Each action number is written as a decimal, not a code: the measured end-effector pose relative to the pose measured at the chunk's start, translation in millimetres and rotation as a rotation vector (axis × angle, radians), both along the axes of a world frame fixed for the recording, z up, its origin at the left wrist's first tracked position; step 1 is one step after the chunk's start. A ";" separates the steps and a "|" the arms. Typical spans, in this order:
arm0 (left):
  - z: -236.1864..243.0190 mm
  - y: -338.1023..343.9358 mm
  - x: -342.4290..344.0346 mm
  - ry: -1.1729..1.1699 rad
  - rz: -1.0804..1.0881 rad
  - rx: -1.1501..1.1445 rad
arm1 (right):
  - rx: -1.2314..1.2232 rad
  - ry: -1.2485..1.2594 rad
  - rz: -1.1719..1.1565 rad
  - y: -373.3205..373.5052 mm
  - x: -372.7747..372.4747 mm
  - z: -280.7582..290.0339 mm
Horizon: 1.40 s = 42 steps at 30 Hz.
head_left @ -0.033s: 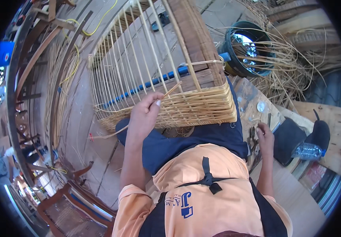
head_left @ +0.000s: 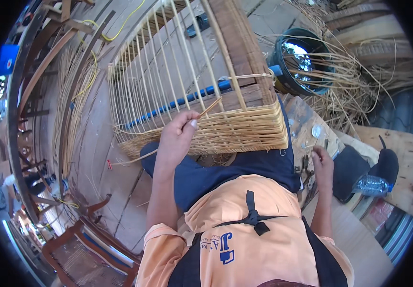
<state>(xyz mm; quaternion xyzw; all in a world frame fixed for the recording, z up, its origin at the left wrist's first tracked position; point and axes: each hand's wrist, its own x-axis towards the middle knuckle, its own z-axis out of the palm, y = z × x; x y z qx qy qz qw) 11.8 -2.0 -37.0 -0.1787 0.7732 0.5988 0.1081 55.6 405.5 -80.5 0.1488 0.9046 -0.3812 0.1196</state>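
A half-woven wicker frame (head_left: 244, 130) lies across my lap, its pale upright stakes rising from a tight woven band and set against a wooden box form (head_left: 240, 43). My left hand (head_left: 177, 136) pinches a thin rattan strand (head_left: 210, 107) at the top of the weave, the strand's short end sticking up past the fingers. A longer pale strand tipped with red (head_left: 110, 165) shows left of that wrist. Over a small work board at my right side, my right hand (head_left: 323, 165) has curled fingers beside dark metal hand tools (head_left: 305, 165); what they hold, if anything, cannot be made out.
Behind the frame on the right stands a dark bucket (head_left: 277, 52) with rattan strands in it and a loose heap (head_left: 359, 91) beside it. A plastic bottle (head_left: 373, 185) lies at the right. Left are a rattan bundle (head_left: 60, 105), a yellow cord (head_left: 112, 39) and a cane-seated chair (head_left: 80, 256).
The view has shifted very slightly. My left hand keeps its pinch on the rattan strand, and my right hand stays by the tools, a little lower.
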 end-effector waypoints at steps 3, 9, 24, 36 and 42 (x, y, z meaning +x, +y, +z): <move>-26.2 -9.8 -5.7 0.012 0.045 -0.047 | -0.152 0.168 0.147 -54.4 -47.2 48.7; -56.5 -43.2 -3.9 0.133 0.167 -0.217 | -0.187 0.261 0.743 -199.1 -133.5 107.4; -93.1 -76.8 -20.7 0.194 0.045 -0.103 | 0.384 -0.349 1.020 -369.2 -188.5 38.7; -82.1 -68.0 -5.8 0.224 0.033 -0.352 | 0.783 0.092 1.125 -319.6 -222.2 71.8; -80.7 -62.5 -5.4 0.230 0.064 -0.279 | 0.721 0.243 0.899 -318.2 -220.5 55.5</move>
